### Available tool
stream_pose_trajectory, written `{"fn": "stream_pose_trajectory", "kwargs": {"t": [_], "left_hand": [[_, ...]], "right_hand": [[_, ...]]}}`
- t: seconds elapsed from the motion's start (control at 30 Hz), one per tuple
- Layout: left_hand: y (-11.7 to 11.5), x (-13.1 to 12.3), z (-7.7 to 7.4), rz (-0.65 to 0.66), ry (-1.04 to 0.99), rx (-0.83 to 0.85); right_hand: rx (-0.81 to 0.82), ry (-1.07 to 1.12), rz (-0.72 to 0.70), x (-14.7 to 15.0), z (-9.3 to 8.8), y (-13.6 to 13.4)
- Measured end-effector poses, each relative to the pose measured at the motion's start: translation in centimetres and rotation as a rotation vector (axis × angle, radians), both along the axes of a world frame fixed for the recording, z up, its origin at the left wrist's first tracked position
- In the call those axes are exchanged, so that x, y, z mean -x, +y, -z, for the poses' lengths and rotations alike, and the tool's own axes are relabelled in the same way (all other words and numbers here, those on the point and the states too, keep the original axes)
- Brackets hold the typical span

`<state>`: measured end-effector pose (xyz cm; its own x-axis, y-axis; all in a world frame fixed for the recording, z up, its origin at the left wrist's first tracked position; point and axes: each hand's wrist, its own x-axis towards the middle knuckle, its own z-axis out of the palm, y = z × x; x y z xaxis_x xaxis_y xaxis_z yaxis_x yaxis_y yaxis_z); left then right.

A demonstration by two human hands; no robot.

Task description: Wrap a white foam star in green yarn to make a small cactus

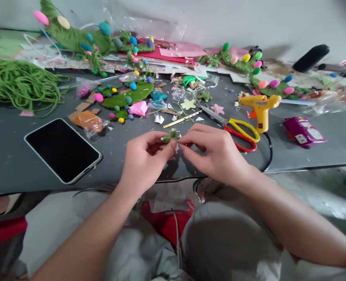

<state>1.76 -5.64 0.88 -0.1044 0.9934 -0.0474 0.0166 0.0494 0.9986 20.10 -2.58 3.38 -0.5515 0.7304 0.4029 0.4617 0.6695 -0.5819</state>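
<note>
My left hand (146, 156) is closed on a small green craft piece (170, 136) with white tips, held above the table's front edge. Thumb and fingers of my right hand (212, 150) are pinched together at the right side of that piece; whatever sits between them is too small to make out. Just beyond my right hand lie scissors (243, 134) with one red and one yellow handle. A patterned pencil-like stick (183, 119) rests on the table beyond both hands.
A phone (63, 150) lies at left, below a heap of green yarn (20, 84). A yellow glue gun (261, 109) with a black cord and a purple packet (304, 132) are at right. Green wrapped shapes with coloured balls (129, 95), clay bags and scraps fill the back.
</note>
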Motion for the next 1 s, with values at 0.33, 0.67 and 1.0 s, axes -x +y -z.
{"fn": "stream_pose_trajectory", "kwargs": {"t": [0.33, 0.67, 1.0], "left_hand": [[0.4, 0.0, 0.3, -0.011, -0.336, 0.002], [-0.2, 0.0, -0.3, -0.043, -0.006, -0.061], [-0.3, 0.0, 0.1, 0.033, 0.119, -0.126]], "right_hand": [[-0.252, -0.193, -0.019, -0.4, -0.4, -0.7], [0.076, 0.124, 0.078, 0.4, -0.6, -0.9], [0.881, 0.538, 0.063, -0.7, -0.1, 1.8]]}}
